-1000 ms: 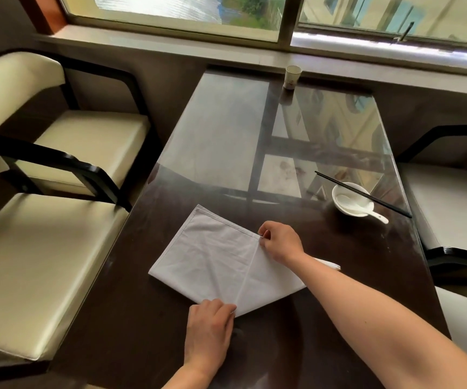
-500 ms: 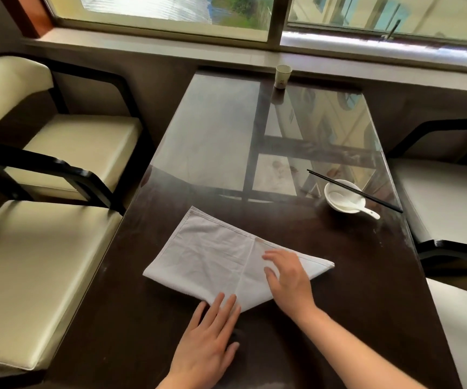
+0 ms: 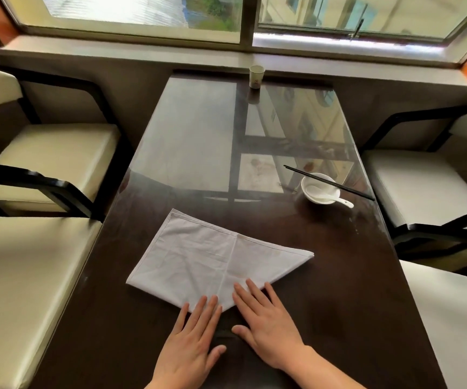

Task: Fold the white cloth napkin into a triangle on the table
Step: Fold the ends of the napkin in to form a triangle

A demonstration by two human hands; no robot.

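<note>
White napkin (image 3: pixel 212 259) folded, creased, lying flat.

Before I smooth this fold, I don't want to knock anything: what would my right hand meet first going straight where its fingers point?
The white napkin: the right hand's fingertips rest on its near corner, aimed at its middle flap edge. Beyond looks like bare table; the bowl sits rightward.

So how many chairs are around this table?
4: far left chair, near left chair, far right chair, near right chair. Others may be out of view.
</note>
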